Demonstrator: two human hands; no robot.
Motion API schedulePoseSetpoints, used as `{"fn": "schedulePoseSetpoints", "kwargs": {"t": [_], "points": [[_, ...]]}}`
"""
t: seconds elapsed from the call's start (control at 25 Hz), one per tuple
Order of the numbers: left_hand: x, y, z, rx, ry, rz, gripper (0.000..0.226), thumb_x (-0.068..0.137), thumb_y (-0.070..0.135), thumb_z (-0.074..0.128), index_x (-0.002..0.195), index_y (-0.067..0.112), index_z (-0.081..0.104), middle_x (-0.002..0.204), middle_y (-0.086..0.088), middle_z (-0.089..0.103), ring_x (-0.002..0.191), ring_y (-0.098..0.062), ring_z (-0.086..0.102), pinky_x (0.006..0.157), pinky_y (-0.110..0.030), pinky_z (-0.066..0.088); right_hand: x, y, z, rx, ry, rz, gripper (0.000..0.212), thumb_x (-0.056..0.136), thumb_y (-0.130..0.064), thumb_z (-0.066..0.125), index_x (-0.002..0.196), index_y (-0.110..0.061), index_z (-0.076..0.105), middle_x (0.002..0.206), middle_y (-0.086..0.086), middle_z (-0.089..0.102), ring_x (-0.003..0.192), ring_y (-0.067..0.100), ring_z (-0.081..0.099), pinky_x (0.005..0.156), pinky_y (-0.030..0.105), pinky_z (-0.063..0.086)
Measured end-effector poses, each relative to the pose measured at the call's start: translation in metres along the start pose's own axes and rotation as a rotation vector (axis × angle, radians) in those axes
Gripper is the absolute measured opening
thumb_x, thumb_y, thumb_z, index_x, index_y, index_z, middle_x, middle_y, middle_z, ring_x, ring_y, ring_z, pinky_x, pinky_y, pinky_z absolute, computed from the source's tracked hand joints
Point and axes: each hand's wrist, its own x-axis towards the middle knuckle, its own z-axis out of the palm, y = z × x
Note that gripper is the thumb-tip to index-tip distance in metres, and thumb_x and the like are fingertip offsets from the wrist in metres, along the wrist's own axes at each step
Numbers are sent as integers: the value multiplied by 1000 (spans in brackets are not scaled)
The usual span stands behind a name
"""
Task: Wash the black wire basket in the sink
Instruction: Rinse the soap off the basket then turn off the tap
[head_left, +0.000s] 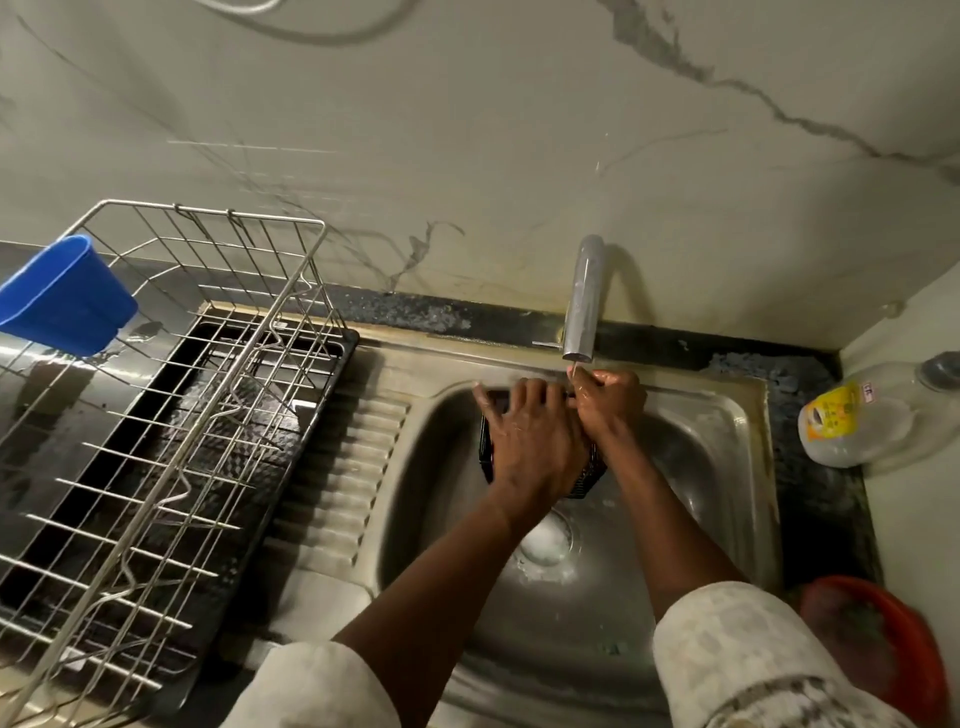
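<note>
A person's 2 bare hands work a black wire basket (589, 475) at the back of a steel sink (717, 431), directly below the spout of a chrome tap (584, 301). The left hand (530, 441) lies flat across the top of the basket, fingers (511, 402) spread apart and pressed against it, covering most of it; only dark mesh at the basket's left edge and lower right corner shows. The right hand (610, 402), wet and glistening, sits just under the tap's spout with its fingers curled together on the basket's far right rim. A thin thread of water runs from the spout onto that hand. Nearer the person than the tap, the sink's round drain (545, 540) lies in the basin floor. Left of the tap, a metal wire dish rack (171, 415) stands on a black tray (234, 457) over the ribbed draining board, with a blue plastic cup (62, 296) hung on its far left side. Right of the tap, a clear plastic bottle (872, 415) with a yellow label lies on the dark worktop (810, 499), and an orange bowl (883, 639) sits nearer the person.
</note>
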Motion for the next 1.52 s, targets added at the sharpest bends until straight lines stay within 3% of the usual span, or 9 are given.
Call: {"fn": "schedulePoseSetpoints", "kwargs": {"t": [0.08, 0.2, 0.4, 0.6, 0.84, 0.96, 1.12, 1.36, 1.52], "points": [[3, 10, -2, -4, 7, 170, 39, 104, 40, 27, 114, 22, 60, 114, 0, 62, 118, -19, 53, 120, -51, 24, -1, 5, -11, 39, 28, 32, 39, 93, -39, 67, 64, -12, 70, 66, 10, 71, 62, 28, 69, 68, 46, 60], [20, 3, -15, 27, -51, 327, 31, 102, 40, 37, 94, 25, 62, 91, 1, 68, 88, -18, 62, 91, -37, 44, -6, 13, -24, 116, 37, 88, 39, 97, -42, 63, 64, -20, 68, 62, 0, 68, 55, 10, 64, 61, 29, 51], [48, 4, -27, -17, -360, 143, 44, 93, 53, 48, 67, 20, 63, 61, 4, 56, 58, -16, 56, 55, -27, 41, -10, 8, -27, 152, -25, 36, 49, 100, -48, 54, 61, -20, 62, 59, -3, 65, 52, 6, 59, 60, 27, 47], [58, 13, -32, -317, -420, -255, 37, 92, 48, 57, 77, 16, 67, 71, 0, 62, 67, -15, 60, 58, -27, 43, 0, -7, -42, -40, -97, 45, 60, 107, -51, 31, 95, -15, 77, 95, 8, 74, 87, 23, 64, 71, 28, 43], [29, -35, -29, -438, -283, -603, 31, 108, 23, 37, 124, 8, 59, 116, -20, 66, 106, -39, 63, 88, -41, 49, -56, 3, 3, -24, -137, 177, 62, 104, -61, 21, 126, -16, 57, 118, 16, 64, 95, 26, 66, 78, 35, 54], [10, -53, -26, -469, -241, -748, 44, 108, 43, 34, 135, 18, 58, 119, -21, 67, 108, -39, 64, 95, -45, 51, -75, 14, 44, -140, -217, 75, 67, 104, -60, 12, 161, -25, 16, 168, 2, 14, 153, 21, 16, 124, 49, 12], [-13, -74, -26, -598, -195, -918, 57, 106, 54, 31, 144, 16, 52, 132, -24, 61, 122, -42, 57, 94, -37, 50, -77, 25, 60, -223, -220, 76, 72, 101, -64, 11, 162, -26, 2, 169, -3, -5, 155, 17, -5, 123, 48, -8], [-12, -78, -3, -832, -7, -1336, 119, 50, 101, 45, 123, 9, 67, 111, -15, 69, 99, -35, 66, 91, -43, 56, -20, 107, 49, -122, 3, 634, 96, 84, -82, 5, 153, -21, 34, 149, 14, 46, 120, 34, 55, 106, 54, 40], [-4, -73, -9, -769, -59, -1247, 93, 84, 83, 46, 125, 1, 64, 123, -21, 65, 111, -38, 63, 94, -42, 52, -53, 30, 73, -237, -77, 572, 77, 102, -63, 9, 161, -15, 1, 168, 12, -3, 155, 33, 4, 123, 55, -1]]}}
